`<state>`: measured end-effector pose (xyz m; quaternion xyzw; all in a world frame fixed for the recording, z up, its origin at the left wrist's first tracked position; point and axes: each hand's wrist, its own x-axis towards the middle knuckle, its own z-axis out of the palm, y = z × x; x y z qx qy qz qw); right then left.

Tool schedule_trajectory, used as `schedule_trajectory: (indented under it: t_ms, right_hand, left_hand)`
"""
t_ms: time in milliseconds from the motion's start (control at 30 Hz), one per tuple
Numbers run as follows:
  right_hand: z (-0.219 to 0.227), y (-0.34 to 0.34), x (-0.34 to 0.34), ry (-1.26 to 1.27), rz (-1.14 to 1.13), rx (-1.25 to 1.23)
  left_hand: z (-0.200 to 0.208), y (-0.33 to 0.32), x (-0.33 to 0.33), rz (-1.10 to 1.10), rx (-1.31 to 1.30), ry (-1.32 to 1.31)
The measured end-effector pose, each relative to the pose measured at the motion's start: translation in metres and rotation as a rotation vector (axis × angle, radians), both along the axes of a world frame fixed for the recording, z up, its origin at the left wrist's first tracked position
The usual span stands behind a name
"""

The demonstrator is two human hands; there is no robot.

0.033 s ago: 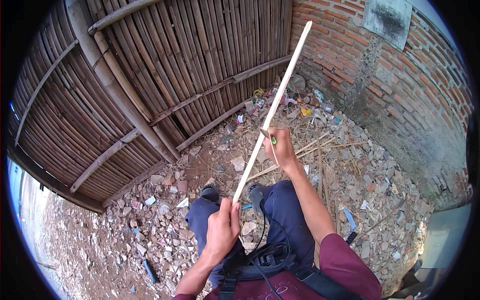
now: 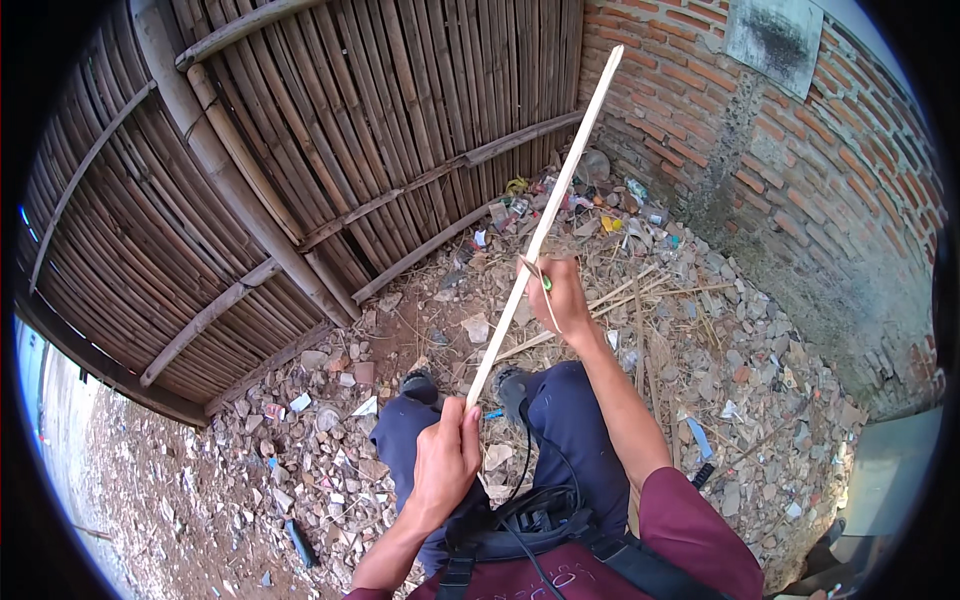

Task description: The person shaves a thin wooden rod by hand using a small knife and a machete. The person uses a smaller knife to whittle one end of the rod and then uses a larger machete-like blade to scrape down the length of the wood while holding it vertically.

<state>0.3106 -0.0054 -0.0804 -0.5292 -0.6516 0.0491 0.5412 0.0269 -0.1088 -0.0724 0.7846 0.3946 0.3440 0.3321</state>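
Note:
A long, pale bamboo strip (image 2: 566, 180) slants up and away from me between my knees. My left hand (image 2: 447, 460) is closed round its near end, the thumb lying along it. Around the middle of the strip, my right hand (image 2: 562, 300) is closed on a knife (image 2: 529, 266). The short dark blade crosses the strip, and a bit of green shows between the fingers. Most of the knife's handle is hidden in the fist. A thin sliver (image 2: 549, 305) hangs down across the right hand's fingers.
Rubble and litter (image 2: 330, 420) cover the ground around my feet. Several thin bamboo pieces (image 2: 640, 290) lie beyond my right knee. A bamboo slat wall (image 2: 400, 110) stands at the left and ahead; a brick wall (image 2: 800, 190) closes the right. A black cable (image 2: 530, 450) hangs over my lap.
Hardly anything differs. The far tip of the bamboo strip has dipped very slightly, and my right hand has shifted a touch toward the left.

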Motion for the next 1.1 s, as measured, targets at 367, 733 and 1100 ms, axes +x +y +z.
schedule_trajectory:
  t_ms: [367,733,1100]
  right_hand:
    - [0.004,0.007,0.006,-0.215,-0.458,0.234]
    - [-0.055,0.033,0.201,-0.080,-0.850,-0.027]
    - [0.008,-0.033,0.033,0.981,0.237,-0.323]
  left_hand:
    - [-0.001,-0.012,0.013,-0.004,-0.027,-0.005]
    - [-0.010,-0.023,-0.057,0.147,-0.236,0.096]
    - [-0.002,0.016,-0.036,0.076,-0.228,-0.011]
